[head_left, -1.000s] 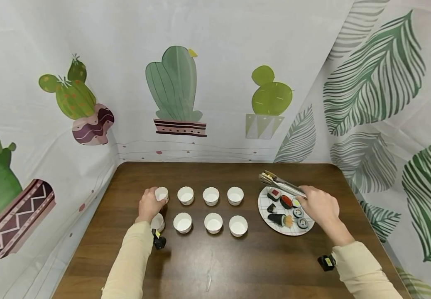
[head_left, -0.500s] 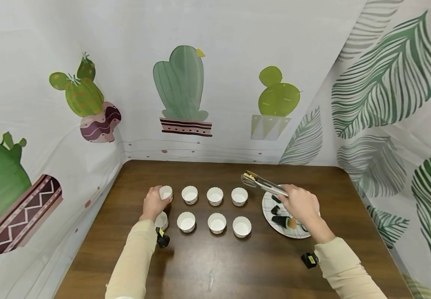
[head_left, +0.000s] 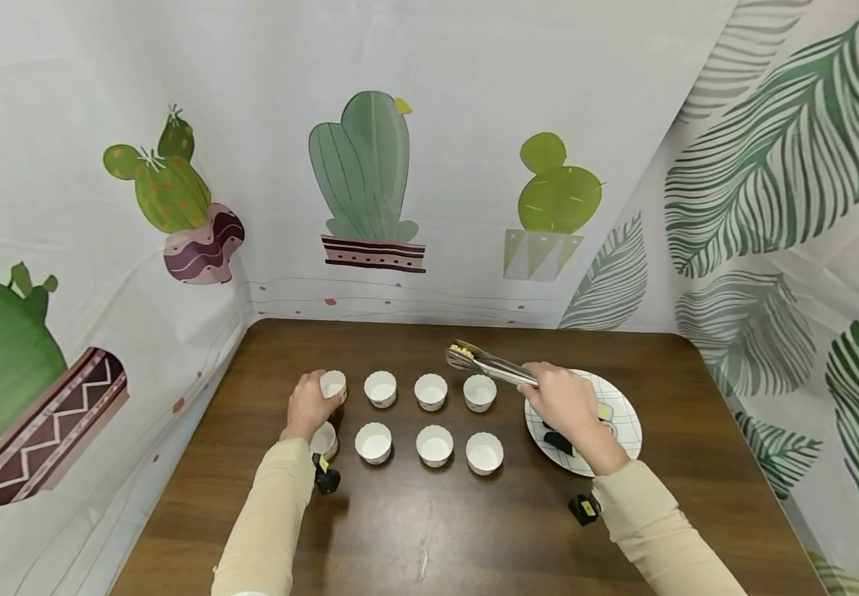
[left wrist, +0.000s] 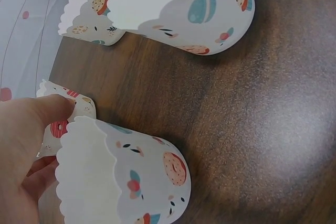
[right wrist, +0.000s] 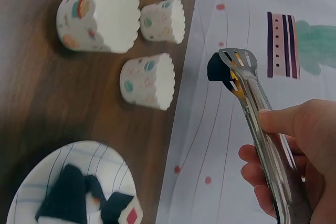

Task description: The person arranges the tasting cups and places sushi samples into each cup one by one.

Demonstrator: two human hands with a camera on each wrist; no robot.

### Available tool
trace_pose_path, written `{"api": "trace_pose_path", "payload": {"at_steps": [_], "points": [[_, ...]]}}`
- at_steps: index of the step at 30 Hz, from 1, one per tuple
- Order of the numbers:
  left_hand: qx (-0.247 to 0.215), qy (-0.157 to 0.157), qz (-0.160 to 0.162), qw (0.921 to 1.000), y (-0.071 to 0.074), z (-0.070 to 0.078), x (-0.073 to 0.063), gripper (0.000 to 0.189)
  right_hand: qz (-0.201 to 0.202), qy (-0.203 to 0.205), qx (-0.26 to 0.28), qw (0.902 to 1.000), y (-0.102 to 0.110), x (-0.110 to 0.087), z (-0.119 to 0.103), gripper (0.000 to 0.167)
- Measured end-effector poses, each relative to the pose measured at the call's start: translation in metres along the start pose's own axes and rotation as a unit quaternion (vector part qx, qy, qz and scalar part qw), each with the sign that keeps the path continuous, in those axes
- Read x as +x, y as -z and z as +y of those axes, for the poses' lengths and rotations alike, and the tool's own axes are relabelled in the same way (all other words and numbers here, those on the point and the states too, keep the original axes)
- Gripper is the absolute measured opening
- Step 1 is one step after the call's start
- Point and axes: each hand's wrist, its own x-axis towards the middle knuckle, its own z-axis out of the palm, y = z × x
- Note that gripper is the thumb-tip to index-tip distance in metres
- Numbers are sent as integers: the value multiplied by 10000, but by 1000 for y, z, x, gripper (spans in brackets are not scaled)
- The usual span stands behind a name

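My left hand (head_left: 310, 406) grips the far-left paper baking cup (head_left: 334, 384) of the back row. In the left wrist view, the thumb lies on that cup's patterned wall, with fingers partly hidden behind a nearer cup (left wrist: 142, 177). My right hand (head_left: 565, 401) holds metal tongs (head_left: 502, 369), raised over the right end of the back row. Between the tongs' slotted tips is a piece of sushi (right wrist: 216, 68), dark-wrapped with yellow on top. Under the right forearm stands a round checked plate (head_left: 626, 414) of sushi pieces, several hidden by the hand.
Two rows of white scalloped paper cups stand on the brown wooden table (head_left: 429, 513), their insides white. The front row's right cup (head_left: 484, 454) is near the plate. A printed cloth (head_left: 467, 165) hangs behind and along the sides of the table.
My right hand has moved left from above the plate, carrying the tongs and sushi towards the cups. My left hand stays at the same cup. The head view has shifted slightly.
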Motion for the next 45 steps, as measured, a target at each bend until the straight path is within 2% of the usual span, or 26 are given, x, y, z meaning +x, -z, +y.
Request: {"api": "trace_pose_path", "payload": {"at_steps": [5,15,24,33,45], "points": [[31,-25,13,10000,0,-1,-1,60,147,108,37,9998,-5,8,-14,32],[-12,-23,15,10000,-1,-3,-1,60,177,351,28,9992,-13,22,-40,29],[-33,18,-51,10000,0,-2,0,61,-112,379,-54,9992,-18,40,-66,29],[-111,-97,-30,9999,0,-3,0,63,-285,515,66,9982,-28,54,-93,29],[-325,-29,-79,9994,1,-6,-1,68,-475,766,-99,9959,-39,63,-134,29]]}}
